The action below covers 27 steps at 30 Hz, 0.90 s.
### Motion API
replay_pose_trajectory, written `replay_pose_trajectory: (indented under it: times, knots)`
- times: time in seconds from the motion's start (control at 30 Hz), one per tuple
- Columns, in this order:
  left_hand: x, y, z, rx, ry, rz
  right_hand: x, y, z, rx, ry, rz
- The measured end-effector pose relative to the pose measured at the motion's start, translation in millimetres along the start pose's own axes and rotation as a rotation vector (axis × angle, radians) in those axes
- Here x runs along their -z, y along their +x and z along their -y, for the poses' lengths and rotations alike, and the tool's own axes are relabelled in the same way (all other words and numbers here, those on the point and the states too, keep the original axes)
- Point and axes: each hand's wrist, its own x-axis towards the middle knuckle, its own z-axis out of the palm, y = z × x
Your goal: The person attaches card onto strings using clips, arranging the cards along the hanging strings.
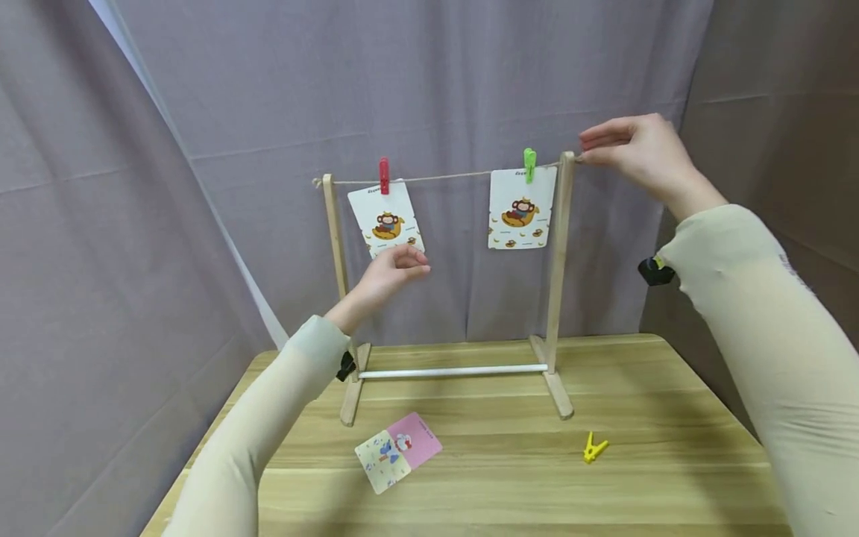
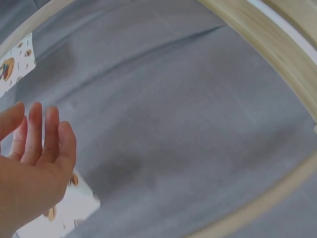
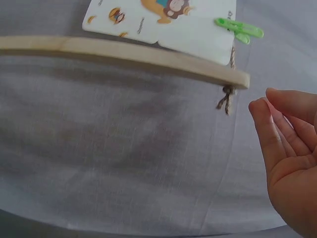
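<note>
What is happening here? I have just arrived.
A person's left hand is in front of a tilted card that a red clip holds on the string; the right hand is near the right wooden post. Neither visibly holds anything. A green clip holds another card. A yellow clip and a pink-and-cream card lie on the table.

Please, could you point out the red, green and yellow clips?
Red clip (image 1: 385, 177), head view: middle of body.
Green clip (image 1: 530, 165), head view: middle of body.
Yellow clip (image 1: 590, 453), head view: where arms meet.
</note>
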Motion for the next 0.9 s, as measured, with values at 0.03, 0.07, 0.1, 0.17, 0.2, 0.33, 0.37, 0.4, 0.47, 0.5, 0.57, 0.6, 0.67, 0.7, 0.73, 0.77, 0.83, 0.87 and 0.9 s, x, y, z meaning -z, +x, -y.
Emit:
replay_pose_trajectory:
  times: [0.03, 0.07, 0.1, 0.17, 0.2, 0.33, 0.37, 0.4, 0.47, 0.5, 0.57, 0.6, 0.67, 0.7, 0.73, 0.77, 0.83, 0.87, 0.9]
  knots:
    - [4.4, -3.2, 0.2, 0.001, 0.015, 0.001, 1.3, -0.7, -1.6, 0.0, -0.015, -0.001]
    - [8.9, -6.6, 0.4, 0.002, 0.029, 0.0, 2.4, -1.4, -3.2, 0.0, -0.024, -0.002]
    - [13.6, -10.2, 0.3, 0.004, 0.047, -0.003, 3.3, -2.3, -5.1, -0.002, -0.028, -0.003]
    - [23.1, -17.6, 0.7, 0.01, 0.077, -0.005, 4.9, -5.0, -9.6, -0.012, -0.041, -0.003]
    - [28.0, -21.5, 0.8, 0.012, 0.085, -0.009, 6.0, -6.8, -12.1, -0.019, -0.05, -0.001]
    - [47.0, -36.7, -1.0, 0.021, 0.107, -0.018, 13.0, -17.3, -23.5, -0.067, -0.092, 0.022]
    - [51.6, -40.6, -2.1, 0.023, 0.111, -0.021, 15.1, -19.8, -27.0, -0.074, -0.105, 0.028]
    - [56.3, -44.6, -3.5, 0.026, 0.116, -0.027, 17.2, -22.3, -30.8, -0.081, -0.107, 0.033]
    - [65.2, -53.8, -7.5, 0.027, 0.129, -0.033, 21.1, -28.8, -38.5, -0.097, -0.113, 0.046]
    - [69.5, -58.4, -9.4, 0.027, 0.137, -0.035, 23.1, -31.5, -43.0, -0.1, -0.116, 0.05]
    - [78.0, -67.3, -12.2, 0.024, 0.151, -0.043, 27.4, -38.1, -52.0, -0.108, -0.122, 0.058]
    - [82.1, -71.9, -14.0, 0.025, 0.154, -0.047, 29.7, -42.0, -56.1, -0.111, -0.123, 0.061]
    - [90.5, -80.2, -15.7, 0.028, 0.155, -0.056, 34.1, -49.0, -64.1, -0.111, -0.124, 0.061]
    - [94.7, -84.3, -15.7, 0.031, 0.16, -0.066, 36.3, -51.8, -68.0, -0.106, -0.126, 0.056]
    - [98.4, -88.5, -15.6, 0.036, 0.162, -0.076, 38.1, -55.4, -71.5, -0.105, -0.121, 0.051]
    - [101.8, -92.7, -15.1, 0.039, 0.161, -0.084, 39.6, -58.5, -75.0, -0.101, -0.116, 0.042]
    - [107.6, -101.1, -12.0, 0.048, 0.166, -0.102, 41.3, -65.8, -82.7, -0.097, -0.111, 0.022]
    - [109.8, -105.8, -10.0, 0.053, 0.175, -0.108, 41.6, -70.1, -86.7, -0.095, -0.11, 0.011]
    - [111.6, -110.8, -8.0, 0.061, 0.187, -0.112, 41.7, -74.6, -90.7, -0.094, -0.108, 0.001]
